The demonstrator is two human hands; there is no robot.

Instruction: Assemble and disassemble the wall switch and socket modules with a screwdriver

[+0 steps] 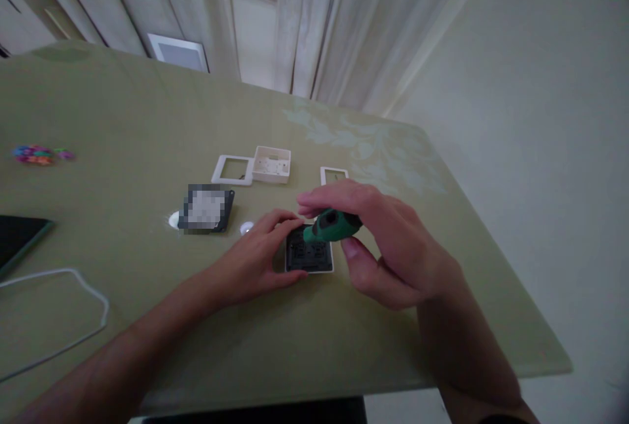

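Note:
My left hand (pixel 260 250) spans the left side of a small square black wall-socket panel (pixel 322 260) with a white rim. Its fingers grip the top edge and its thumb the bottom edge, steadying the panel on the table. In my right hand (pixel 403 247) is a green and black screwdriver (pixel 337 224) with a thick handle. Its green front end points down over the panel's middle; the tip is too blurred to make out. Behind the hands lie a white mounting box (pixel 272 165), a white frame (pixel 217 170) and another white frame (pixel 335 169), partly hidden by my right hand.
A dark square part (pixel 228 209) with a pixelated face lies to the left, near a small round white piece (pixel 246 228). Farther left are colourful small pieces (pixel 34 154), a black flat object (pixel 19 237) and a white cable (pixel 73 272). A wall (pixel 555 181) borders the right.

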